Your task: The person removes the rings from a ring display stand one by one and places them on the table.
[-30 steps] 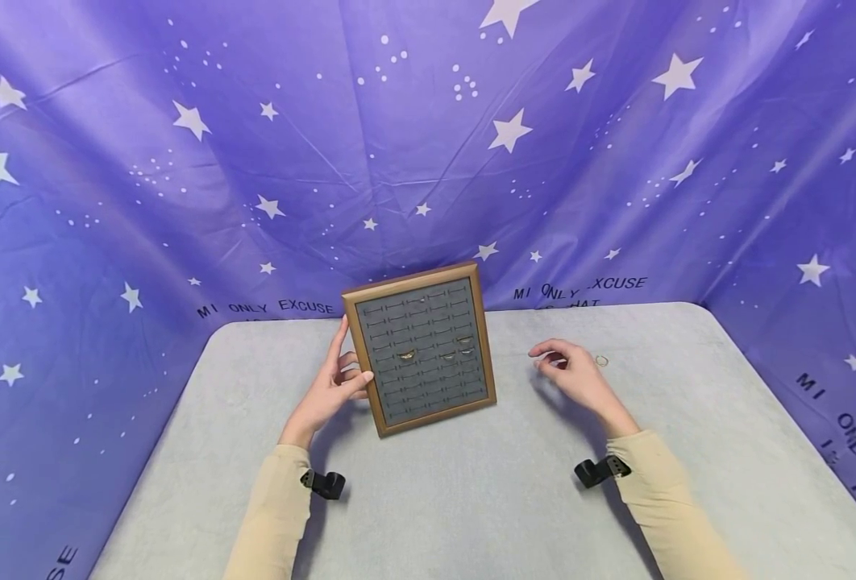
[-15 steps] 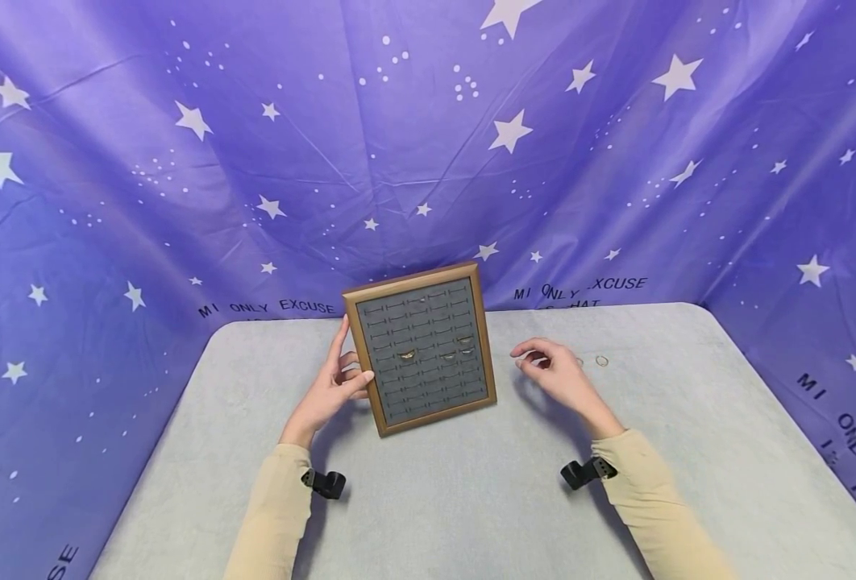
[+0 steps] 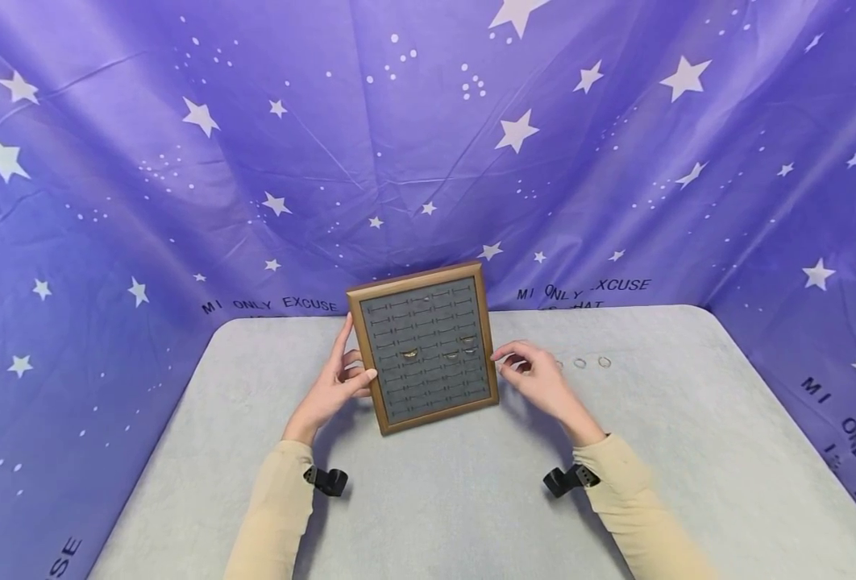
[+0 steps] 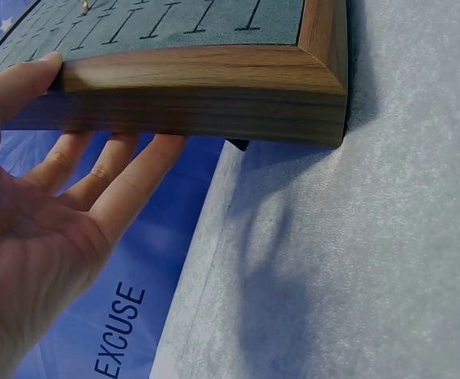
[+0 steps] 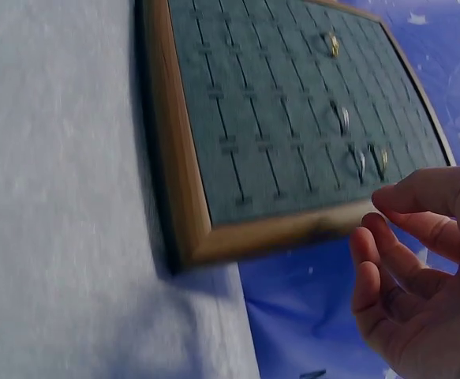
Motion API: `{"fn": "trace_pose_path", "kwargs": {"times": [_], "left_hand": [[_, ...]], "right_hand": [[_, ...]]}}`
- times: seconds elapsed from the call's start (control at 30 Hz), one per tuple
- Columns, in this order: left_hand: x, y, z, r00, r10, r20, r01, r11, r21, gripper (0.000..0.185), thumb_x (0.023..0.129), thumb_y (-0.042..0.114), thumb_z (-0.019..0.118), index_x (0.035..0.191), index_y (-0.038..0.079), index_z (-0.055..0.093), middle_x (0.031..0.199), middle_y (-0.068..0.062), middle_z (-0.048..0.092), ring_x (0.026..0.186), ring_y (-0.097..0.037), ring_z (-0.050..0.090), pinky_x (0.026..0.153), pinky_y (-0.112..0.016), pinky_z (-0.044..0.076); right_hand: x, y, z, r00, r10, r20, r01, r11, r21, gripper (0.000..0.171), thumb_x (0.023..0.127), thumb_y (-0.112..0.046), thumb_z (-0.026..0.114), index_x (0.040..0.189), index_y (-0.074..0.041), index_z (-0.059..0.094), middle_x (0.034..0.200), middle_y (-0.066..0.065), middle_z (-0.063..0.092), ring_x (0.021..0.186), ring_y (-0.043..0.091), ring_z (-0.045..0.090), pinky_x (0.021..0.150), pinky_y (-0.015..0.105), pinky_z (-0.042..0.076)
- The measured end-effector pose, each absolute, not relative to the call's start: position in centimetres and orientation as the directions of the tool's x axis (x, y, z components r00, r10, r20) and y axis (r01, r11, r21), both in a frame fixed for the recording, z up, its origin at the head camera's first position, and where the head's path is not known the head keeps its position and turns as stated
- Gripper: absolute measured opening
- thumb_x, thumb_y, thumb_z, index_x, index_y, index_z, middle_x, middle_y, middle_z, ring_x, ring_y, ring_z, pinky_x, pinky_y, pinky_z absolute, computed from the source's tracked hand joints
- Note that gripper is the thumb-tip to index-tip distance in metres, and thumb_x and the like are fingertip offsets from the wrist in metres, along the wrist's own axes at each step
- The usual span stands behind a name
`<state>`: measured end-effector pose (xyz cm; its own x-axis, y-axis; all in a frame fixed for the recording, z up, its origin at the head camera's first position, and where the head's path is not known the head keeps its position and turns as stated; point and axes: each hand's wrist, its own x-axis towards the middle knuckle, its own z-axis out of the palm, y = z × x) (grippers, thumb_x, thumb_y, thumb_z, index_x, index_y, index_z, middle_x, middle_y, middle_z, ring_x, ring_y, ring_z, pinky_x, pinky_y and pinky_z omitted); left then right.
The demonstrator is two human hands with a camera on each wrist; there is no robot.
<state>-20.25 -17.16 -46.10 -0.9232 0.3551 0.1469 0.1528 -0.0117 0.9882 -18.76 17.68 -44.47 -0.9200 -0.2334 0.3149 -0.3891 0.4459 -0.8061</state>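
The left hand (image 3: 330, 395) grips the ring display (image 3: 417, 281); the right hand (image 3: 538, 382) curls beside it, whether holding anything I can't tell.

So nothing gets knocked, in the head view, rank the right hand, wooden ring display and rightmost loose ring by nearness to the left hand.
1. Wooden ring display: held at its left edge.
2. Right hand: beside the display's right edge.
3. Rightmost loose ring: beyond the right hand.

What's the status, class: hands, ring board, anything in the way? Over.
Left hand gripping ring board by left edge. Right hand close by right edge, holding nothing visible. Board tilted, four rings seen on it. No obstruction seen.
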Motion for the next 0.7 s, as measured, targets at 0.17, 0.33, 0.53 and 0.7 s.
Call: {"fn": "trace_pose_path", "kwargs": {"times": [0.17, 0.33, 0.53, 0.7], "left_hand": [[-20.4, -17.0, -46.2, -0.922, 0.357, 0.146, 0.153, -0.010, 0.988, 0.095, 0.093, -0.001, 0.061, 0.154, 0.045, 0.003, 0.117, -0.025, 0.053, 0.095, -0.031, 0.062, 0.075, -0.047, 0.057], [-20.5, -17.0, -46.2, -0.923, 0.359, 0.141, 0.150, -0.002, 0.989, 0.095, 0.093, 0.000, 0.061, 0.153, 0.046, 0.003, 0.119, -0.026, 0.053, 0.096, -0.033, 0.062, 0.075, -0.046, 0.057], [-20.4, -17.1, -46.1, -0.924, 0.357, 0.134, 0.143, 0.000, 0.990, 0.095, 0.093, 0.000, 0.061, 0.153, 0.047, 0.003, 0.120, -0.027, 0.052, 0.096, -0.032, 0.061, 0.075, -0.046, 0.057], [-20.3, -17.1, -46.1, -0.923, 0.358, 0.140, 0.149, -0.002, 0.989, 0.095, 0.094, -0.001, 0.060, 0.154, 0.044, 0.002, 0.120, -0.029, 0.051, 0.095, -0.032, 0.061, 0.075, -0.049, 0.057]], "right_hand": [[-18.1, 16.2, -44.1, -0.888, -0.274, 0.369, -0.458, 0.458, -0.762, 0.015, 0.084, 0.004, 0.067, 0.097, -0.003, 0.069, 0.094, 0.005, 0.064, 0.078, 0.015, 0.058, 0.067, 0.028, 0.052], [-17.7, 14.7, -43.5, -0.872, -0.303, 0.384, -0.485, 0.432, -0.760, 0.016, 0.084, 0.005, 0.068, 0.098, -0.002, 0.069, 0.091, 0.002, 0.062, 0.078, 0.014, 0.057, 0.065, 0.027, 0.050], [-17.6, 12.9, -43.2, -0.859, -0.313, 0.406, -0.508, 0.411, -0.757, 0.018, 0.083, 0.004, 0.068, 0.098, -0.005, 0.069, 0.094, 0.002, 0.061, 0.080, 0.015, 0.058, 0.065, 0.027, 0.050], [-17.6, 11.3, -43.2, -0.830, -0.330, 0.450, -0.555, 0.416, -0.720, 0.019, 0.083, 0.001, 0.069, 0.100, -0.007, 0.068, 0.098, 0.003, 0.062, 0.084, 0.017, 0.059, 0.068, 0.031, 0.051]]}}
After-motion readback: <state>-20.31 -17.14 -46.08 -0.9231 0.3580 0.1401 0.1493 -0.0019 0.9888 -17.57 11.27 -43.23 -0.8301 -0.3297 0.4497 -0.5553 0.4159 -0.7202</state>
